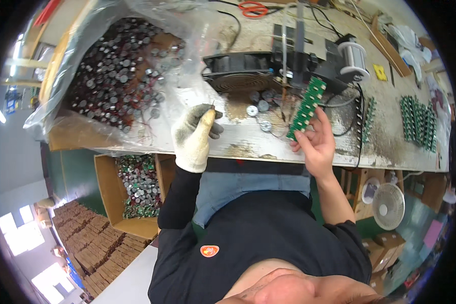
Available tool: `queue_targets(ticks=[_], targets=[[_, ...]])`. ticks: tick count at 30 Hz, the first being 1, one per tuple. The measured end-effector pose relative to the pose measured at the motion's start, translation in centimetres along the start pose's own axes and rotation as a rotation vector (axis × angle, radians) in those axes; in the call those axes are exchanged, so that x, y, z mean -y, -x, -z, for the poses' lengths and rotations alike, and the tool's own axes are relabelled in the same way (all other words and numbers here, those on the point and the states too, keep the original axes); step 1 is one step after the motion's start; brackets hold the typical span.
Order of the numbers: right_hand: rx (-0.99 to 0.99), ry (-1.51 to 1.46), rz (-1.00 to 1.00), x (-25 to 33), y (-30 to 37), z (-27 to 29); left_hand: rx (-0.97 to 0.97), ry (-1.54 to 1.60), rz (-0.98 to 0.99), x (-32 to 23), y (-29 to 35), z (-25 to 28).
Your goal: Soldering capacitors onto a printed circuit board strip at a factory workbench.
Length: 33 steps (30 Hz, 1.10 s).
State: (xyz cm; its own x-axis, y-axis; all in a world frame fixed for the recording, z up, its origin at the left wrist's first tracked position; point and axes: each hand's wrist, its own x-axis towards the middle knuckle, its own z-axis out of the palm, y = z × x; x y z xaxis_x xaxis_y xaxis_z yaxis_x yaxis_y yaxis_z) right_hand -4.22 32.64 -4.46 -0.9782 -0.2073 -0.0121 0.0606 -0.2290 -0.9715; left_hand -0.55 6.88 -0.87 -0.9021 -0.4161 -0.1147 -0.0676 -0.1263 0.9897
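My right hand (316, 139), bare, grips the lower end of a long green circuit board strip (307, 109) that carries a row of small pale parts. The strip is tilted, its far end near a black soldering machine (309, 63). My left hand (195, 131) wears a whitish glove with grey fingertips; thumb and forefinger are pinched together above the table. Whatever lies in that pinch is too small to name. Between my hands, several small round silver motors (263, 105) with thin wires lie on the worn white tabletop (228, 144).
A plastic-lined box (71, 134) heaped with wired motors fills the left. Behind stand a black fan (238, 71), a solder wire spool (352, 58) and red scissors (252, 8). More green boards (418, 124) lie right. Below left, a cardboard box (109, 195) holds finished-looking pieces; a white fan (388, 206) stands lower right.
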Motion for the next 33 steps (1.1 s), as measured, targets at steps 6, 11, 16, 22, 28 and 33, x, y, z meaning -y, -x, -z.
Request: queue_targets(ticks=[6,11,16,22,28,33], targets=[[0.035,-0.126,-0.14,0.9,-0.4,0.6,0.265,0.128,0.326,1.8,2.6,-4.1],[0.048,-0.172,-0.159,1.2,-0.4,0.4,0.302,0.026,0.361,1.9,3.0,-6.3],[0.055,-0.221,-0.151,1.1,-0.6,0.1,0.326,-0.071,0.289,2.8,3.0,-7.4],[0.041,-0.263,-0.154,1.0,-0.6,-0.1,0.286,0.062,0.332,2.9,2.9,-8.0],[0.039,-0.254,-0.135,1.1,-0.9,0.0,0.306,0.077,0.38,3.1,2.5,-8.1],[0.026,-0.273,-0.126,1.2,-1.1,-0.1,0.291,0.113,0.383,2.4,2.4,-8.3]])
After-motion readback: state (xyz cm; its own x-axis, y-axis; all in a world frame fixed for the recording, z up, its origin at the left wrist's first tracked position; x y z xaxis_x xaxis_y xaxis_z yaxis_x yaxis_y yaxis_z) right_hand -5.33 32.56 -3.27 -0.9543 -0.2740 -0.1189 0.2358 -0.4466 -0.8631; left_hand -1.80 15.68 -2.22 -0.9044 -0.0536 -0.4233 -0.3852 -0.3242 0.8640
